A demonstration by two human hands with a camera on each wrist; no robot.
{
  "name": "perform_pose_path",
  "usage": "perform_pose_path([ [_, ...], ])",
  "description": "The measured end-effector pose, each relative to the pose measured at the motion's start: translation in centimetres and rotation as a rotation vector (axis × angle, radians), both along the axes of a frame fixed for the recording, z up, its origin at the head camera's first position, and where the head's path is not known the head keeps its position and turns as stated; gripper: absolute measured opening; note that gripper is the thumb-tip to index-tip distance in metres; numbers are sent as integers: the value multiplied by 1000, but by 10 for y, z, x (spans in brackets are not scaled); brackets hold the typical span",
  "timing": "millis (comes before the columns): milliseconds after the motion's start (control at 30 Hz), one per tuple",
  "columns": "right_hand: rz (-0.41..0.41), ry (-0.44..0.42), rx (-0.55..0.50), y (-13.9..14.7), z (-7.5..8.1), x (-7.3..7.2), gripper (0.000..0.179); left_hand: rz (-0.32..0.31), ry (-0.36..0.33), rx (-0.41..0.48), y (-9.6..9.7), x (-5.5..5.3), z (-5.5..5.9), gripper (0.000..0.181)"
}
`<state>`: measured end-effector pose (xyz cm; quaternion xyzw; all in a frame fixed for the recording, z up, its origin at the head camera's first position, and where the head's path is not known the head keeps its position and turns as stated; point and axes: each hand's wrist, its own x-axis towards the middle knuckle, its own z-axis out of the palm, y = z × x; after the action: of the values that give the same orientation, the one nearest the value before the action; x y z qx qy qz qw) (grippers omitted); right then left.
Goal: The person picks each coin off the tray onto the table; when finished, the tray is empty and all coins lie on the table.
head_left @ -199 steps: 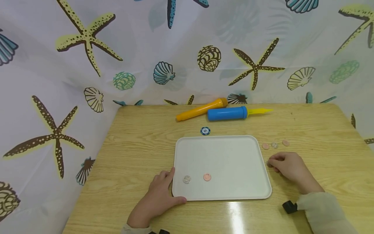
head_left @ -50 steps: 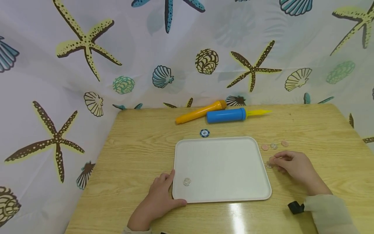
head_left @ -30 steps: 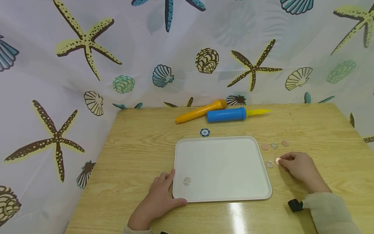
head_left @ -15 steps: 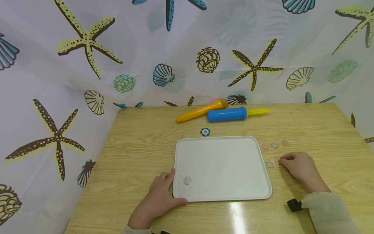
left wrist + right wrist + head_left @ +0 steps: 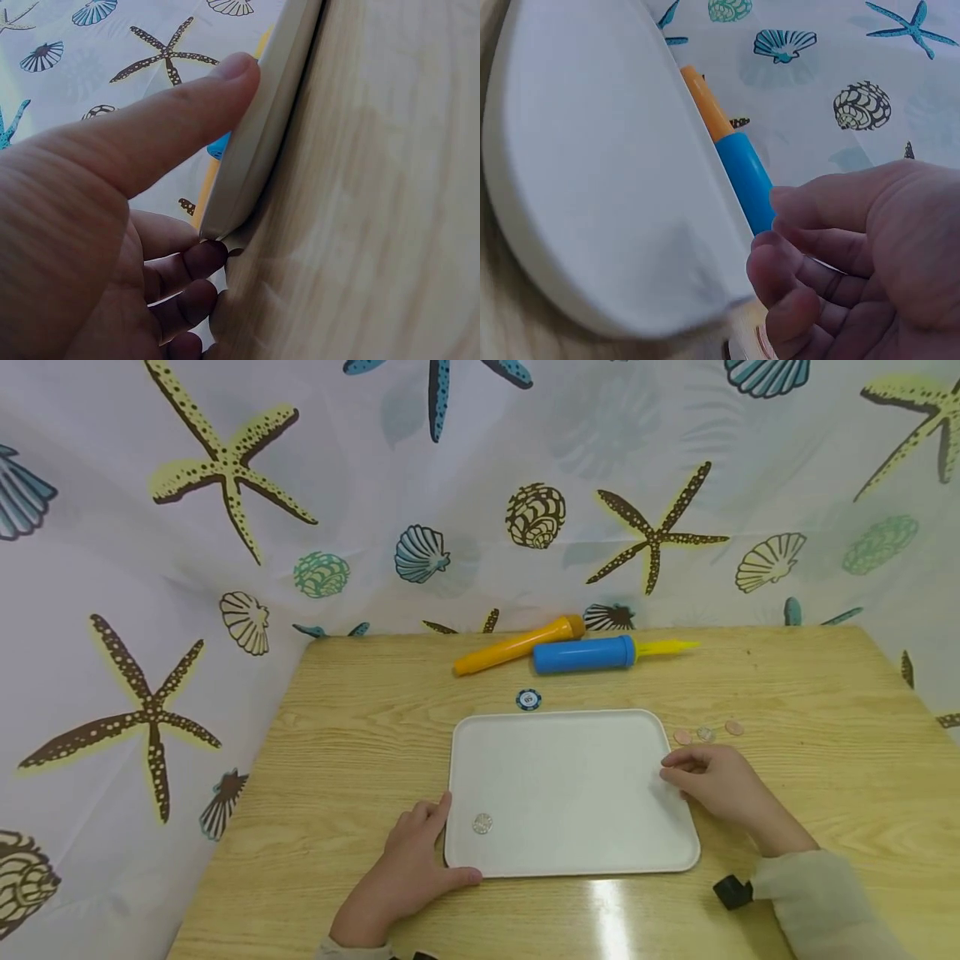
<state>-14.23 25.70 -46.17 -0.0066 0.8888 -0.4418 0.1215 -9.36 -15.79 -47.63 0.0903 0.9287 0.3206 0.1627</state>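
Note:
My left hand [image 5: 408, 860] holds the front left corner of the white tray [image 5: 570, 793], thumb along the front rim and fingers against the left side. In the left wrist view the thumb [image 5: 180, 112] lies across the rim. One silver coin [image 5: 482, 823] lies in the tray near that corner. Over the tray's right rim, my right hand [image 5: 712, 781] has loosely bent fingers. Nothing shows between thumb and fingers in the right wrist view. Just below those fingers, coin edges [image 5: 763, 343] show beside the tray; in the head view the hand hides these coins.
A copper coin [image 5: 682, 737], a silver coin [image 5: 706, 734] and another copper coin [image 5: 734, 727] lie right of the tray. Behind it are a blue poker chip [image 5: 528, 699], an orange microphone-shaped stick [image 5: 517, 646] and a blue hand pump [image 5: 585, 655]. A patterned curtain [image 5: 480, 560] surrounds the table.
The copper coin has gone from the tray. My right hand set it down on the table beside a silver coin, released it and moved left over the tray's rim. My left hand stays put.

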Motion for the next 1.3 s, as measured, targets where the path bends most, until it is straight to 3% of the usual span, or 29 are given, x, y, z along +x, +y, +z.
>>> perform_pose_path([
  [233,96,-32,-76,-31,1,-6,26,-13,6,17,-3,-1,-6,120],
  [600,351,-38,-120,-99,-12,-10,20,-5,8,-7,-6,0,-5,121],
  [1000,436,31,-47,-163,-18,-14,13,-5,30,-32,-6,2,-3,120],
  [1300,500,82,-2,-187,-20,-11,16,-21,20,-16,-4,1,-1,118],
])
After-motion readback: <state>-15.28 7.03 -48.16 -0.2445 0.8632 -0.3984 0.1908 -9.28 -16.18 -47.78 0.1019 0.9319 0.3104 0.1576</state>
